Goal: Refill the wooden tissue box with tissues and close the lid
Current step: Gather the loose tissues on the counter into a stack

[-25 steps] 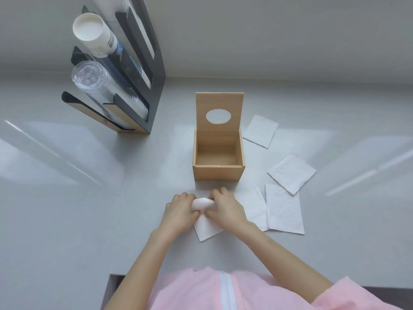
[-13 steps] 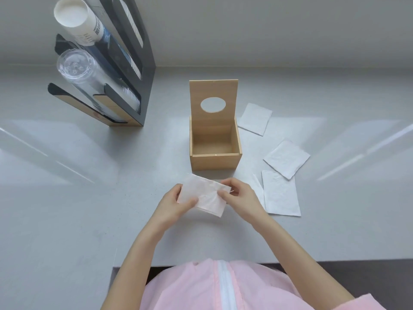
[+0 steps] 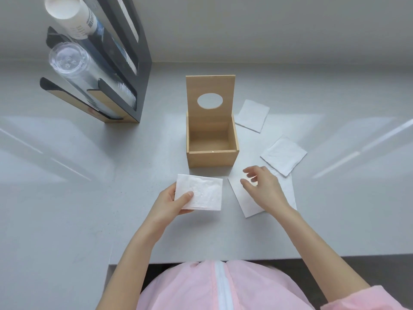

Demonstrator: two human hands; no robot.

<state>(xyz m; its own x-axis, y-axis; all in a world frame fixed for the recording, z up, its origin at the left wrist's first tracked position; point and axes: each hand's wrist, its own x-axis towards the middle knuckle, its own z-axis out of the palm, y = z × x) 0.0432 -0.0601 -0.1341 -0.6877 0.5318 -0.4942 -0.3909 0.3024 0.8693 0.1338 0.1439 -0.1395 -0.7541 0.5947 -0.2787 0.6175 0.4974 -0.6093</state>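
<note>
The wooden tissue box (image 3: 212, 158) stands in the middle of the grey counter with nothing inside. Its lid (image 3: 210, 89), with an oval hole, stands upright at the back. My left hand (image 3: 171, 203) holds a folded white tissue (image 3: 202, 193) just in front of the box. My right hand (image 3: 264, 189) hovers with fingers spread over another tissue (image 3: 243, 198) lying on the counter. Two more tissues lie to the right of the box: a near tissue (image 3: 283, 156) and a far tissue (image 3: 252, 115).
A black and wood dispenser rack (image 3: 125, 63) stands at the back left, holding a stack of paper cups (image 3: 71, 16) and a stack of clear plastic cups (image 3: 73, 63). The counter's front edge (image 3: 201, 260) runs just ahead of my pink garment.
Both hands lifted a tissue off the counter; my right hand then let go and moved right over another tissue. My left hand keeps the tissue.
</note>
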